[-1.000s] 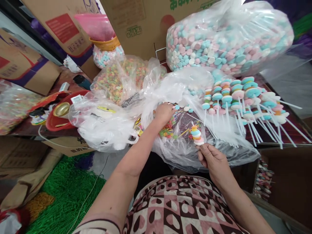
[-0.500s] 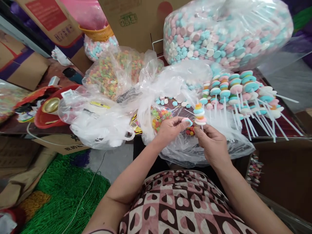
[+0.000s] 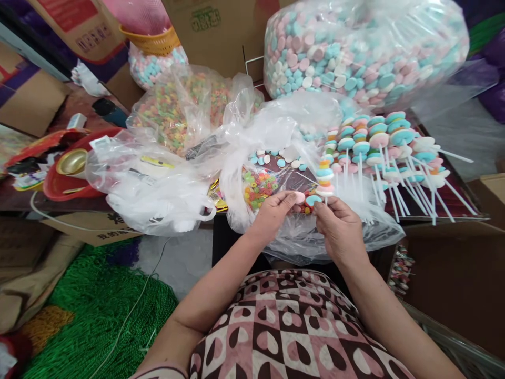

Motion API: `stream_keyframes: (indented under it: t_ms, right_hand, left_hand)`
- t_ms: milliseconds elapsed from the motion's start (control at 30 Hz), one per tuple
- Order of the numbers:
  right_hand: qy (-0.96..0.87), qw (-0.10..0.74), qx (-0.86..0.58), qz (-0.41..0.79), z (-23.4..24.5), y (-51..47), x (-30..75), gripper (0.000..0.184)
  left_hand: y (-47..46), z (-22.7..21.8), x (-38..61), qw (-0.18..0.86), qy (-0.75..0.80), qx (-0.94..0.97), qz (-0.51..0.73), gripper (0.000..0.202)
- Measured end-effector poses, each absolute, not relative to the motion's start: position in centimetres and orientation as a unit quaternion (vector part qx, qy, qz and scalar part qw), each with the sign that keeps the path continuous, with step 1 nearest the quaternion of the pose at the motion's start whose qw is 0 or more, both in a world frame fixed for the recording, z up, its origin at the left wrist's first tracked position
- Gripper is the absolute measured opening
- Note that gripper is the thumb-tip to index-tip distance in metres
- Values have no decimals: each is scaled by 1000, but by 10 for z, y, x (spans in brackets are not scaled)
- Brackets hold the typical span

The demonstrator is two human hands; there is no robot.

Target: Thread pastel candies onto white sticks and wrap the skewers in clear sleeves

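Note:
My left hand is closed, pinching a pink marshmallow between thumb and fingertips. My right hand grips the white stick of a candy skewer, which stands upright with orange, blue, white and pink pieces stacked on it. A blue marshmallow sits at the right thumb tip, just left of the skewer; whether the fingers pinch it or it only rests there I cannot tell. Beneath both hands, ring gummies lie on the plastic bag. Loose marshmallows form a row behind them.
Finished-looking skewers are piled at the right, sticks towards me. A big bag of marshmallows stands behind. Further left are a bag of gummies, a crumpled white bag and a red basin. Green stringy material covers the floor.
The pink and blue marshmallows, together in my left hand before, are now apart: pink stays in the left, blue is at my right thumb. The view has shifted slightly.

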State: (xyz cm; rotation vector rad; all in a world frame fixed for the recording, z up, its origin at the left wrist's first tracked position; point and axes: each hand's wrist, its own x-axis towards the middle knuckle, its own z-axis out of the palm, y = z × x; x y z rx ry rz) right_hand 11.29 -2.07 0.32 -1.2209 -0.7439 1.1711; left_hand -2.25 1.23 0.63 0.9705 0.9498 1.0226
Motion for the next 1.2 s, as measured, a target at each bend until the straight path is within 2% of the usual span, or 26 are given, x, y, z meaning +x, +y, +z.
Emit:
stream_keyframes:
  t_ms: [133,300,467,700,833,1067,1200]
  right_hand:
    - [-305,612,-531,500,-1,-20,115,24]
    - [-306,595,-517,534,-2,-22,112,27]
    - [-313,573,-506,564,5,-25,108,25]
    - [-359,552,-532,533,6,-24,109,32]
    - [-347,550,-544,530,4,-23,110,37]
    - [-344,540,-515,570,8,-25,110,37]
    - [-384,493,-533,571,16,-42,122,39]
  left_hand:
    - [10,10,-20,687,390,415,451,35]
    - [7,12,-11,653,415,418,476,34]
    - [4,10,-12,630,439,473,432,32]
    - [5,12,-18,665,427,445,422,32]
    - [4,14,-15,682,426,406,434,31]
    - [17,11,-19,630,465,384,489,26]
    - [28,10,-26,642,456,318,527,32]
